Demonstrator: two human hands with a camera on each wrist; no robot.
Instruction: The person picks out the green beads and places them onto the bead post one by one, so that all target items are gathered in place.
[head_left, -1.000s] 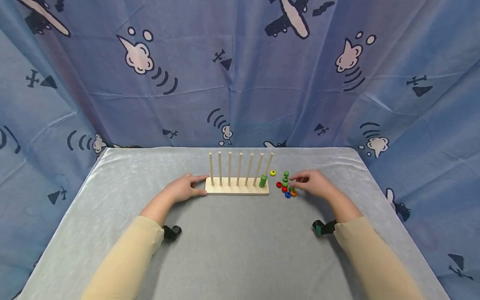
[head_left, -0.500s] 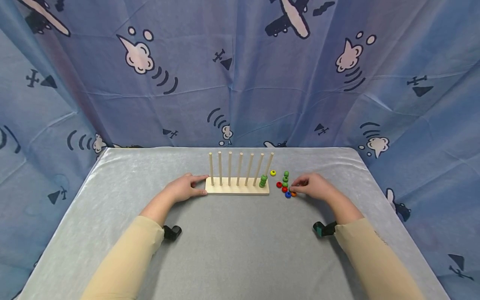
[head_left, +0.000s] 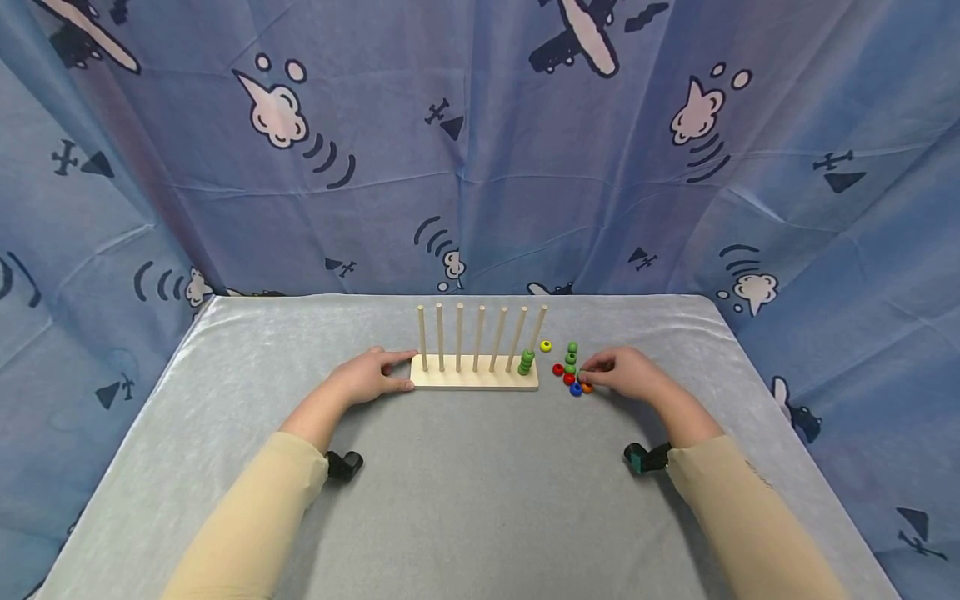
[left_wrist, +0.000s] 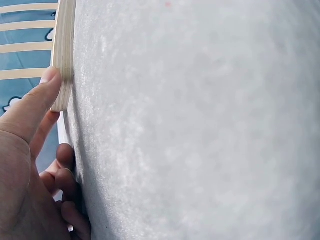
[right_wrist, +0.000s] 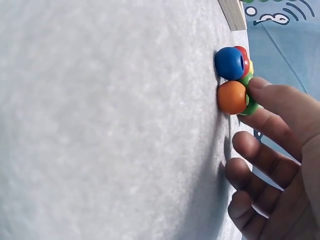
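A wooden peg rack (head_left: 465, 382) with several upright pegs stands on the table. Green beads (head_left: 527, 363) are stacked on its rightmost peg. My left hand (head_left: 367, 376) grips the rack's left end, the thumb on the front edge and the index finger behind. To the right of the rack, my right hand (head_left: 628, 372) pinches a green bead (right_wrist: 251, 106) between thumb and index finger, its other fingers loosely bent. That bead is partly hidden behind an orange bead (right_wrist: 232, 97). Close by are a blue bead (right_wrist: 229, 63) and red beads (head_left: 558, 369).
A yellow bead (head_left: 546, 346) lies apart, near the rack's back right corner. More loose green beads (head_left: 572, 347) sit behind the red ones. A grey cloth (head_left: 480, 500) covers the table, and a blue patterned curtain (head_left: 375, 125) hangs behind it.
My right hand has come down and slightly toward me onto a green bead beside the orange one, its thumb and index finger closing on it. The left hand and rack have stayed still.
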